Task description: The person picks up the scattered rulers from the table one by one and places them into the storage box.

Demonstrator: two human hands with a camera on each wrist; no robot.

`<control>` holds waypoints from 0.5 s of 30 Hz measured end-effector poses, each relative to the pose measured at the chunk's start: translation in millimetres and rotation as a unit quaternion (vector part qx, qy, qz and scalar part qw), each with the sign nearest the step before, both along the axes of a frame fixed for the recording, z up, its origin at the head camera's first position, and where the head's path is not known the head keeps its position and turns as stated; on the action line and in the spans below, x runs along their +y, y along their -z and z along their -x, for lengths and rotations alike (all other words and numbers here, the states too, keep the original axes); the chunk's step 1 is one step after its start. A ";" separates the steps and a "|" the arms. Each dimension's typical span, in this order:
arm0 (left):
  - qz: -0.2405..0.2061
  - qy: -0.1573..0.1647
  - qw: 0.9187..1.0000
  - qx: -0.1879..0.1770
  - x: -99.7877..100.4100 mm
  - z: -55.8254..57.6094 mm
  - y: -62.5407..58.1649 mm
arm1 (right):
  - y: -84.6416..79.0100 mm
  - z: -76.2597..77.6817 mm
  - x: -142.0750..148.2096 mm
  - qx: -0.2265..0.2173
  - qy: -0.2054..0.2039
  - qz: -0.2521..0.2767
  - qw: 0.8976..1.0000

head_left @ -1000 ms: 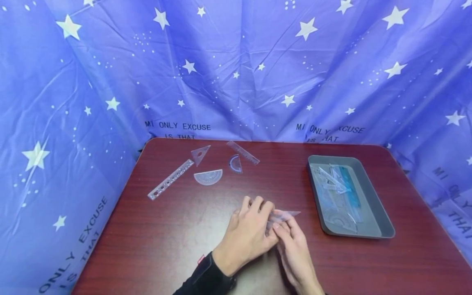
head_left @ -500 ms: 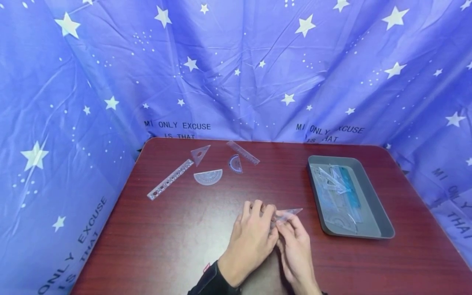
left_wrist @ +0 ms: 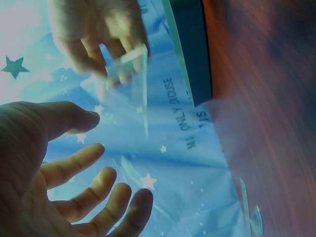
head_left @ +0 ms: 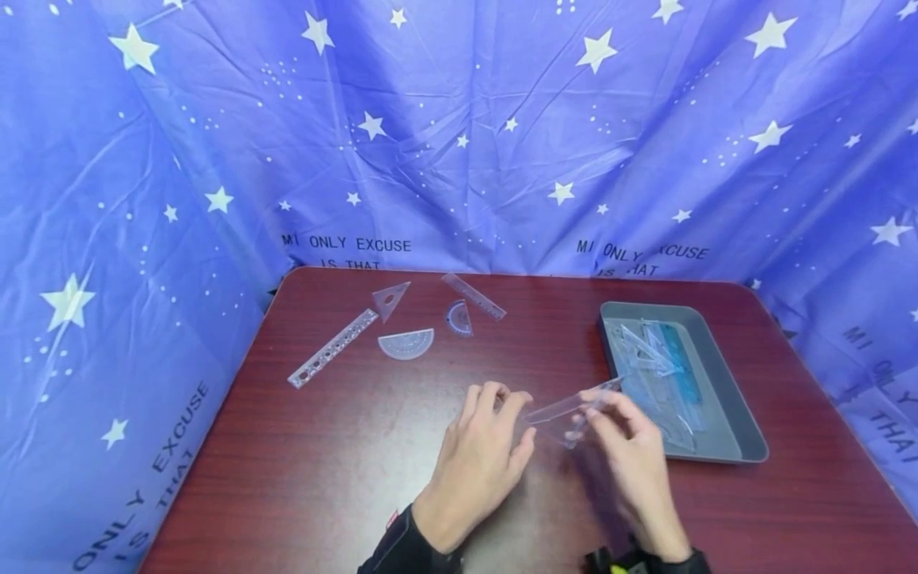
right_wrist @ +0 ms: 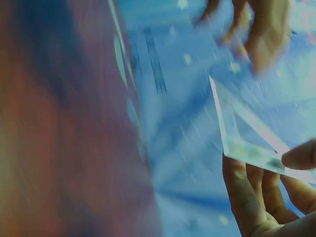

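A clear triangular set square point(right_wrist: 247, 154) is pinched between the thumb and fingers of my right hand point(head_left: 634, 454), raised over the table just left of the grey tray. In the right wrist view its cut-out middle shows plainly. My left hand point(head_left: 473, 458) is beside the set square's left end in the head view. The left wrist view shows that hand point(left_wrist: 74, 182) with thumb and fingers spread, nothing between them, and a gap to the set square point(left_wrist: 140, 89).
The grey tray point(head_left: 731, 383) at right holds a teal ruler point(head_left: 681, 367) and several clear pieces. Farther back lie a holed ruler point(head_left: 332, 349), a small set square point(head_left: 400, 296), a protractor point(head_left: 406, 345), a smaller protractor point(head_left: 459, 319) and a short ruler point(head_left: 475, 296).
My right hand has moved right towards the tray with the set square, away from the left hand. The left hand has let go and stays near its former place.
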State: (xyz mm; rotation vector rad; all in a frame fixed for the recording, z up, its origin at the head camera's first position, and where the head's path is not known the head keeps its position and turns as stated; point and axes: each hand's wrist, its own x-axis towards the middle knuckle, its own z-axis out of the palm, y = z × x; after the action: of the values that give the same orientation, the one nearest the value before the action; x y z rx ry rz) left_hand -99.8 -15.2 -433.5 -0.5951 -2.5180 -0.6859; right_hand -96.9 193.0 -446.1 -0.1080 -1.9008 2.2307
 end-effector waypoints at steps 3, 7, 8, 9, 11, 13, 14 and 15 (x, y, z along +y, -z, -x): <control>0.004 -0.014 1.000 -0.002 -6.8 2.0 0.7 | -9.6 9.4 30.9 0.011 0.017 -0.062 0.998; 0.025 -0.037 0.999 -0.009 -16.6 3.7 2.6 | -21.2 21.5 76.7 -0.004 0.056 -0.239 0.969; 0.029 -0.042 0.999 -0.013 -18.8 4.0 3.0 | -23.5 24.7 88.1 -0.012 0.068 -0.289 0.955; 0.032 -0.047 0.998 -0.018 -21.0 4.1 3.4 | -25.3 27.5 99.4 -0.023 0.078 -0.338 0.938; 0.037 -0.058 0.997 -0.030 -24.8 4.1 4.0 | -27.9 33.9 121.2 -0.043 0.089 -0.417 0.904; 0.039 -0.065 0.996 -0.044 -27.9 4.1 4.3 | -29.9 39.9 141.1 -0.063 0.085 -0.474 0.874; 0.039 -0.068 0.996 -0.051 -29.1 4.1 4.6 | -30.0 43.2 150.1 -0.069 0.079 -0.496 0.862; 0.038 -0.071 0.995 -0.057 -30.1 4.1 4.9 | -29.9 46.5 159.0 -0.073 0.066 -0.516 0.851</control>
State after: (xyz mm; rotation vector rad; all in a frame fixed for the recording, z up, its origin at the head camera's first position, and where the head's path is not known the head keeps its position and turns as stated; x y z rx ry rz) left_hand -103.8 -45.3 -438.4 -0.4071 -2.6732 -0.5887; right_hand -143.4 351.9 -416.1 -0.2221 -2.7740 0.8868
